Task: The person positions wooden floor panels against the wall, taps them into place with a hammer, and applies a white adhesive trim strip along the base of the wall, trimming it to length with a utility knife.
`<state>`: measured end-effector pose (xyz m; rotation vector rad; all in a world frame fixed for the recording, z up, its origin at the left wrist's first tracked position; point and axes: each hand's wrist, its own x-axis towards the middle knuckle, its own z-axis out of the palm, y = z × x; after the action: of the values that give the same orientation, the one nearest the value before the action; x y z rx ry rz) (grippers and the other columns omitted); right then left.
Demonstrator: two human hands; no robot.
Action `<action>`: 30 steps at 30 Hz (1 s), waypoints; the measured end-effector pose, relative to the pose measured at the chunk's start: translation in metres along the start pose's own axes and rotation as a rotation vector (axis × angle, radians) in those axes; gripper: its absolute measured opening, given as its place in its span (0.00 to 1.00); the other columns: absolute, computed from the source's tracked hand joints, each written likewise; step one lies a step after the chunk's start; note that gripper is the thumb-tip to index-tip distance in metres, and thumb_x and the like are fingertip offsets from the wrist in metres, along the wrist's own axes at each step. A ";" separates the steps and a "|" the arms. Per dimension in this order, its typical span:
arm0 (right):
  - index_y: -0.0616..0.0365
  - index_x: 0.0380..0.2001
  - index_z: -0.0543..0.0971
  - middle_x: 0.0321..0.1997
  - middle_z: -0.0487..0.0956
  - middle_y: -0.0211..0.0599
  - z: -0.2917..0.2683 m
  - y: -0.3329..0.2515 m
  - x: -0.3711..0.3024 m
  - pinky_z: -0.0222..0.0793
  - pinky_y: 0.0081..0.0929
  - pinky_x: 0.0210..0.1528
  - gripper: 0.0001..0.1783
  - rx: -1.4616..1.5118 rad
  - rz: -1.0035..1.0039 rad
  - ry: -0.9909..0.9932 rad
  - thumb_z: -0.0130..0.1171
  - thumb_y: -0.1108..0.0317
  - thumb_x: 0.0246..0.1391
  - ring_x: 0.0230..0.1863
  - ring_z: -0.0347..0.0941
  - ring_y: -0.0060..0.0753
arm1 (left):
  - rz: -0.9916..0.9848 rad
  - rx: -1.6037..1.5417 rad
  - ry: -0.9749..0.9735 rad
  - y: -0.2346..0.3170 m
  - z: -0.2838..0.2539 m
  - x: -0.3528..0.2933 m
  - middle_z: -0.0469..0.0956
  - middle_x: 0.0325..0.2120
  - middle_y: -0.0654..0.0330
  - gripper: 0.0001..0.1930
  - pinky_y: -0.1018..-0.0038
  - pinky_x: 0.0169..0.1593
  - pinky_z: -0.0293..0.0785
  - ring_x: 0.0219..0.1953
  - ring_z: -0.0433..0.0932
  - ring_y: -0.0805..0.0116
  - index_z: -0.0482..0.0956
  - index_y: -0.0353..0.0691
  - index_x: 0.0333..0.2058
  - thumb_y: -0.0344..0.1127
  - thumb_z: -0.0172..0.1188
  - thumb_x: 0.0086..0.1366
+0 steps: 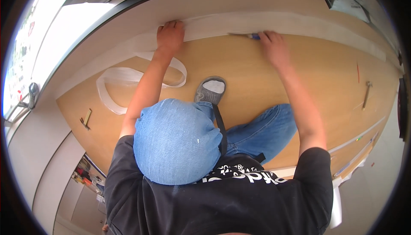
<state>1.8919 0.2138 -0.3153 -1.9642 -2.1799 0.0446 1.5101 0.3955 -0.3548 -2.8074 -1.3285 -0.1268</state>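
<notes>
Hand tool [255, 36]: I see a blue handle and dark blade
Long band [222, 24]: white to my eye
Looped strip [104, 93]: white as well
Board [239, 59]: I read it as tan, with a thin red line [358, 72]
Jeans [265, 132]: faded blue
Shirt [214, 209]: black with white lettering [257, 175]
Shoe [209, 95]: grey, with paler patterning

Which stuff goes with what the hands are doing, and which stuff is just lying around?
Seems part of the work:
blue-handled bladed tool, in the right hand
long white strip, at the left hand
loose white loop, probably

Just lying about, it seems:
left-side hammer
right-side hammer, also on the brown board
</notes>
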 end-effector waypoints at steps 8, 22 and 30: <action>0.51 0.61 0.75 0.59 0.77 0.44 -0.002 -0.061 -0.047 0.68 0.48 0.61 0.29 0.126 0.106 -0.095 0.62 0.70 0.53 0.60 0.72 0.52 | -0.116 -0.203 -0.088 0.015 -0.027 -0.006 0.85 0.32 0.53 0.11 0.56 0.44 0.77 0.36 0.84 0.49 0.75 0.44 0.43 0.42 0.57 0.69; 0.51 0.44 0.80 0.46 0.84 0.47 0.056 -0.150 0.089 0.78 0.52 0.44 0.10 0.539 0.271 0.051 0.52 0.64 0.67 0.44 0.82 0.55 | -0.073 -0.138 -0.273 0.004 -0.062 -0.041 0.86 0.34 0.53 0.09 0.55 0.44 0.78 0.35 0.85 0.48 0.80 0.47 0.41 0.40 0.62 0.64; 0.55 0.52 0.81 0.47 0.85 0.48 0.030 -0.115 0.096 0.77 0.46 0.46 0.15 0.635 0.571 0.010 0.55 0.64 0.65 0.45 0.82 0.55 | -0.297 -0.117 -0.421 -0.045 -0.076 -0.066 0.86 0.38 0.51 0.12 0.51 0.51 0.77 0.42 0.84 0.48 0.81 0.44 0.44 0.38 0.59 0.64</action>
<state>1.7649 0.2993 -0.3130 -2.0691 -1.2831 0.7081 1.4296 0.3682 -0.2856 -2.8105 -1.8764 0.4172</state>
